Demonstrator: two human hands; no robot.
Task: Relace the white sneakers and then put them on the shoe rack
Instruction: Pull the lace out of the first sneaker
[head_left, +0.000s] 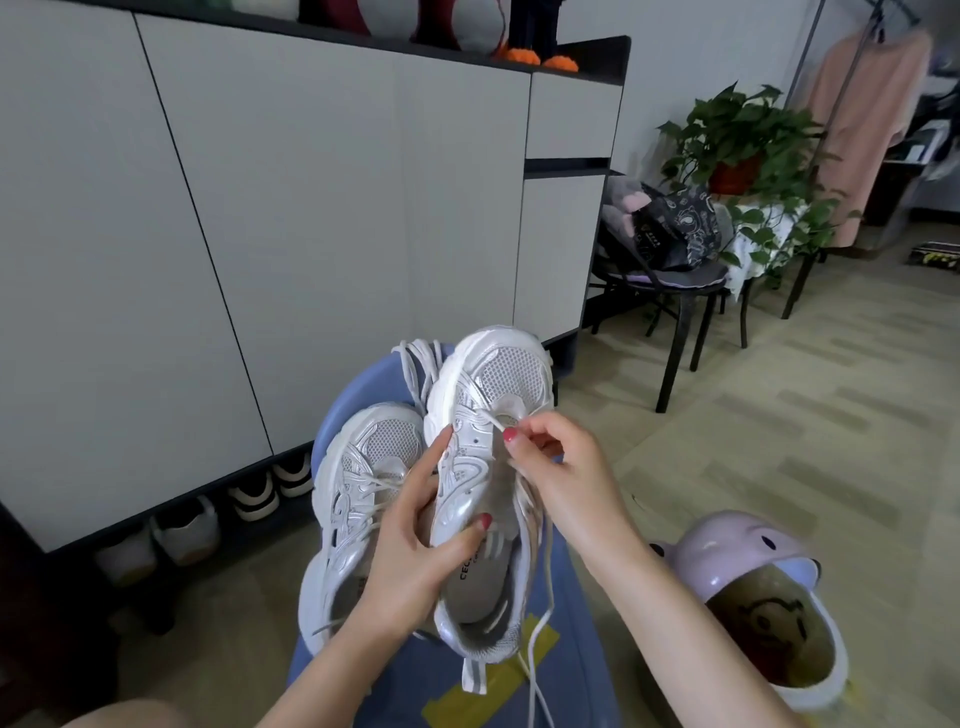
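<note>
Two white mesh sneakers sit over a blue stool (363, 384). My left hand (415, 540) grips the right sneaker (498, 384) by its side, thumb on the collar. My right hand (561, 467) pinches the white lace (493, 422) at a low eyelet near the toe. The lace's free end (540, 634) hangs down past the heel. The left sneaker (358, 467) lies beside it on the stool, partly laced, its heel behind my left wrist. A loose bunch of lace (415, 358) lies behind the shoes.
A tall grey shoe cabinet (260, 234) stands ahead, with several shoes (249, 499) in the open slot at its base. A pink cartoon bin (753, 597) is at the lower right. A black chair (675, 291) with bags and a potted plant (748, 156) stand farther right.
</note>
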